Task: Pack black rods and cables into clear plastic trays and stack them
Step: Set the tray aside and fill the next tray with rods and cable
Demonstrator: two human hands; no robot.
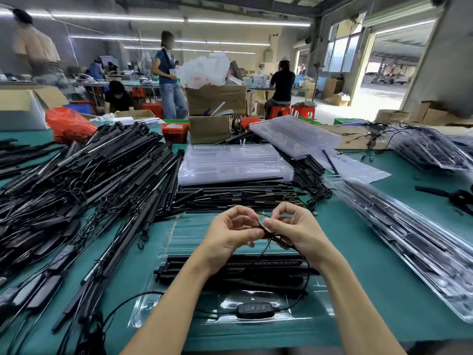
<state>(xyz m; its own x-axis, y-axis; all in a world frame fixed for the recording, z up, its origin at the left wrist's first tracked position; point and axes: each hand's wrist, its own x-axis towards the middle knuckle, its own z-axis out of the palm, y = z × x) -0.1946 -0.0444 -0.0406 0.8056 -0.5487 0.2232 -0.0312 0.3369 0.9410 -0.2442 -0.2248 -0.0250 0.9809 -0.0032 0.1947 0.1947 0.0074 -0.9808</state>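
Note:
A clear plastic tray point(179, 234) lies on the green table right before me, with black rods point(230, 271) laid across it and a small black button controller point(254, 309) in its near pocket. Above the tray, my left hand point(229, 238) and my right hand point(298, 233) both pinch a thin black cable point(266, 233), bunched between the fingertips. The cable trails down to the tray.
A big heap of loose black rods and cables point(84, 180) fills the left side. A stack of empty clear trays point(235, 162) sits behind on more rods. Packed trays point(414, 242) lie at the right. Cardboard boxes point(212, 116) and several people stand beyond.

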